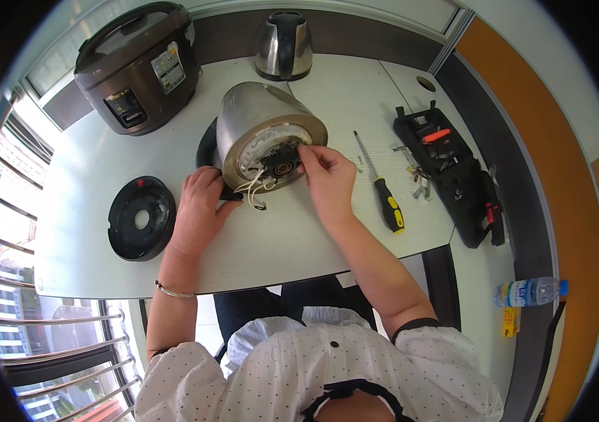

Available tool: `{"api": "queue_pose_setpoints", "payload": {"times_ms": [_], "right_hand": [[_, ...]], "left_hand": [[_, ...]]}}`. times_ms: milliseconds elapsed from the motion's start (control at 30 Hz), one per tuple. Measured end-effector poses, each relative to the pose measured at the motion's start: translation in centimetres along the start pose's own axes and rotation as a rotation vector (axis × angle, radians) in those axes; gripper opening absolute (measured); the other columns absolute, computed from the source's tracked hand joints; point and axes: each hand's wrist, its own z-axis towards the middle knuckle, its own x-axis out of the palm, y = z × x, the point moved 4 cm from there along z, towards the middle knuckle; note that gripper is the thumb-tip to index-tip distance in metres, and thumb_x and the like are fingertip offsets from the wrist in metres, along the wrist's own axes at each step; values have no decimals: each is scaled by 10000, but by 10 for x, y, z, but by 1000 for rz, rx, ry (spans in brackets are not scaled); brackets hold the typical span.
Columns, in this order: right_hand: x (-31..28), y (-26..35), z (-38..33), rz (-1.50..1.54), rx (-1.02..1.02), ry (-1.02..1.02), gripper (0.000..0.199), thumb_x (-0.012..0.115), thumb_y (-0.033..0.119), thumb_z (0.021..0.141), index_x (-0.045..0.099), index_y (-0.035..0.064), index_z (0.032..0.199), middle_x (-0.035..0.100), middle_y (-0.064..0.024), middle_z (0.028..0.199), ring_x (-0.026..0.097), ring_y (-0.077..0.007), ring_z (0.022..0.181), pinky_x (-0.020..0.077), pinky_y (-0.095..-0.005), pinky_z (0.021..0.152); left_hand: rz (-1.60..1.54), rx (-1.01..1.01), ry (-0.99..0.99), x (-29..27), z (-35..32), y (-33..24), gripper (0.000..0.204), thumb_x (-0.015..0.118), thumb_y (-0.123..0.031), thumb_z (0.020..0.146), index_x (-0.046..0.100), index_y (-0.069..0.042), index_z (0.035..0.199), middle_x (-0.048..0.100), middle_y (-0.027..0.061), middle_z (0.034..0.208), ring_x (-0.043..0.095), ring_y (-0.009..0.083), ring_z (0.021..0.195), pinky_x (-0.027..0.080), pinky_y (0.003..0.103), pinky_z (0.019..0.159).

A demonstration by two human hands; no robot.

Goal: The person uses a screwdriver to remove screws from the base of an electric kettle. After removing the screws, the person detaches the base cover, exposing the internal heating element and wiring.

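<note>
A steel electric kettle [254, 112] lies on its side on the table with its opened underside toward me. In the underside sits a black round connector [285, 167] with a ringed centre, and pale wires [254, 184] hang out beside it. My left hand [200, 207] is closed around the lower end of the kettle's black handle [230, 195]. With thumb and fingertips, my right hand [329, 176] pinches the upper right edge of the connector; the exact spot is partly hidden by the fingers. Left of my left hand lies a detached black kettle base cover [162, 228].
A yellow-and-black screwdriver [384, 197] lies right of my right hand, with small loose metal parts [419, 184] beside an open black tool case [447, 151]. Behind stand a brown rice cooker [155, 91] and another kettle [299, 56]. A water bottle [531, 292] lies far right.
</note>
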Motion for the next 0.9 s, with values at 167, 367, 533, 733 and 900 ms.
{"api": "queue_pose_setpoints", "payload": {"times_ms": [167, 367, 533, 733, 900], "right_hand": [[2, -1, -1, -15, 9, -11, 176, 665, 102, 817, 639, -72, 815, 600, -44, 625, 520, -68, 559, 415, -208, 525], [-1, 4, -5, -406, -417, -138, 77, 649, 94, 771, 657, 29, 811, 629, -137, 700, 610, -258, 596, 473, -331, 561], [10, 4, -5, -586, -618, -69, 45, 605, 82, 744, 609, 52, 777, 597, -132, 746, 593, -330, 669, 482, -401, 585], [0, 15, -4, -698, -794, 8, 76, 607, 82, 735, 558, 57, 787, 534, -92, 723, 572, -290, 652, 467, -383, 528], [-1, 15, -1, -844, -934, 108, 117, 611, 114, 707, 520, 55, 751, 506, -77, 746, 564, -245, 649, 471, -352, 510]], "left_hand": [[11, 2, -13, -2, -3, -1, 350, 727, -138, 636, 588, 34, 907, 556, 147, 1004, 490, 337, 1027, 392, 412, 905], [26, 13, -14, 0, -1, -3, 351, 721, -130, 621, 577, 42, 891, 550, 156, 1001, 484, 351, 1027, 387, 425, 899], [51, -34, -9, 5, -13, 10, 363, 711, -110, 635, 547, 62, 910, 520, 214, 1100, 458, 404, 1069, 374, 454, 925], [46, 11, 18, 13, -11, 17, 369, 706, -131, 680, 528, 74, 930, 498, 231, 1142, 434, 422, 1099, 352, 492, 936], [38, 66, -11, 16, -9, 20, 395, 715, -189, 688, 524, 81, 904, 506, 225, 1091, 436, 430, 1065, 357, 501, 906]]}}
